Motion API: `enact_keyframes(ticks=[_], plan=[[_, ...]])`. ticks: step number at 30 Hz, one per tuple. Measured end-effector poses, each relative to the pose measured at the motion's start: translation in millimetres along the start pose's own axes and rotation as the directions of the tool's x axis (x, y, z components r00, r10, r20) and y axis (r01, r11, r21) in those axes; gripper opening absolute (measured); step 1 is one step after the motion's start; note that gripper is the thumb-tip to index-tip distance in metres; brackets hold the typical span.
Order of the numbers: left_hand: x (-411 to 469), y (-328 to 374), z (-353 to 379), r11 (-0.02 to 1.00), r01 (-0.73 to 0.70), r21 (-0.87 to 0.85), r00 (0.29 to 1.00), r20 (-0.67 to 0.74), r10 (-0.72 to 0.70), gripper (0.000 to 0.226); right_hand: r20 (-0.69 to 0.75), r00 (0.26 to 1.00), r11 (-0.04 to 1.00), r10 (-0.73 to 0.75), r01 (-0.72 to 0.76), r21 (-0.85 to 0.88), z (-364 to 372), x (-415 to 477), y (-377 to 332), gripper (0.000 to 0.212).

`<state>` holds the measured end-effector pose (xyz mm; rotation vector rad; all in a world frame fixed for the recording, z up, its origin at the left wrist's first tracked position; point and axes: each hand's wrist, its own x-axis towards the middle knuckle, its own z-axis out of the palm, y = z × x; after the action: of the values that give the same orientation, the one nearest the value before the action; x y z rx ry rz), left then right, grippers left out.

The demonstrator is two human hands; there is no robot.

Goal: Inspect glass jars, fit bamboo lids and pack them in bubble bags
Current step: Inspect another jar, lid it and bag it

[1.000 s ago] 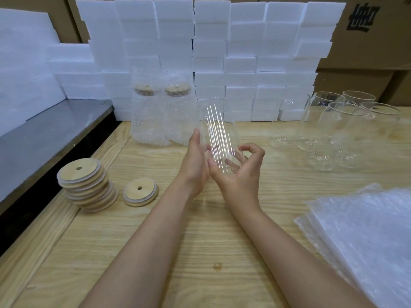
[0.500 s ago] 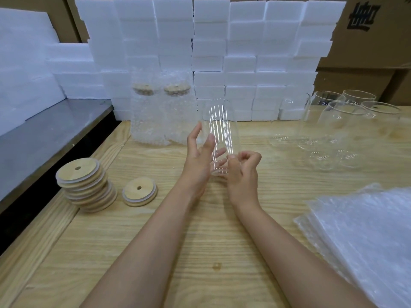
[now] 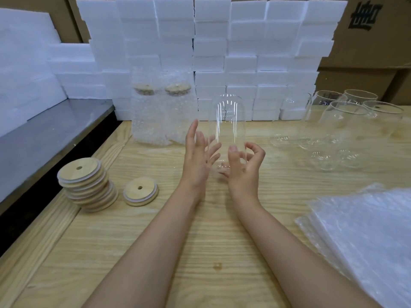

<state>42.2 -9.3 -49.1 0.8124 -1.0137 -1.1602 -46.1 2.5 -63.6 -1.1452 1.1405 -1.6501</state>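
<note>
A clear glass jar stands upright between my hands above the wooden table. My right hand grips its lower part, thumb and curled fingers round the glass. My left hand has straight, spread fingers resting against the jar's left side. A leaning stack of bamboo lids sits at the left, with a single bamboo lid beside it. Two lidded jars in bubble bags stand behind my left hand. A pile of flat bubble bags lies at the right.
Several empty glass jars cluster at the back right. A wall of white foam blocks lines the table's far edge, with cardboard boxes behind. A grey metal surface runs along the left, across a dark gap.
The jar went from tilted toward me to upright and a little higher. My left hand's fingers have opened and spread along its side. My right hand shifted its grip at the base.
</note>
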Motion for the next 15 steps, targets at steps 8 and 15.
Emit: enact_keyframes(ticks=[8, 15], plan=[[8.0, -8.4, -4.6, 0.963, 0.24, -0.125, 0.971, 0.044, -0.236, 0.067, 0.072, 0.981, 0.93, 0.182, -0.196, 0.31, 7.0, -1.2, -3.5, 0.02], [9.0, -8.2, -7.5, 0.976, 0.198, -0.09, 0.98, 0.002, -0.199, 0.075, 0.072, 0.982, 0.968, 0.173, -0.183, 0.173, 6.5, 0.5, -1.7, 0.022]])
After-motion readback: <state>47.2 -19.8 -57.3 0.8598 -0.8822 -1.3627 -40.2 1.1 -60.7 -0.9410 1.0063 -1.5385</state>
